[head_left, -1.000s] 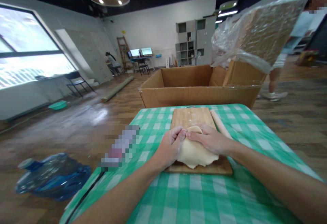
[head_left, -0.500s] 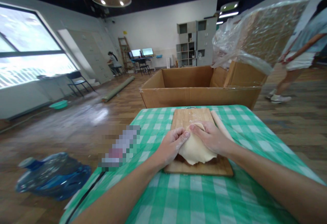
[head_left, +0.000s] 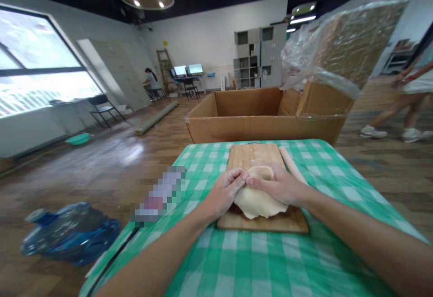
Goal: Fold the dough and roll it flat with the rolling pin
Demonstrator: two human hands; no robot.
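Note:
A pale, floppy sheet of dough (head_left: pixel 259 203) is held over a wooden cutting board (head_left: pixel 253 152), its ragged lower edge hanging toward me. My left hand (head_left: pixel 228 191) pinches the dough's left side between thumb and fingers. From the right, my right hand (head_left: pixel 279 184) grips it with the thumb on top. Both thumbs nearly meet at the upper middle, and behind them the dough's far edge curves up in a rounded fold. To the right of the board lies a rolling pin (head_left: pixel 293 166), partly hidden by my right hand.
The board rests on a green checked tablecloth (head_left: pixel 209 261). A pixelated flat object (head_left: pixel 160 195) with a black cable lies at left. Beyond the table stands a large cardboard box (head_left: pixel 264 127). A plastic water bottle (head_left: pixel 71 234) lies lower left. Another person (head_left: pixel 416 89) is at right.
My right thumb has moved left and down toward my left thumb, and the dough's far edge now shows more as a curved fold. The person at right has walked further right.

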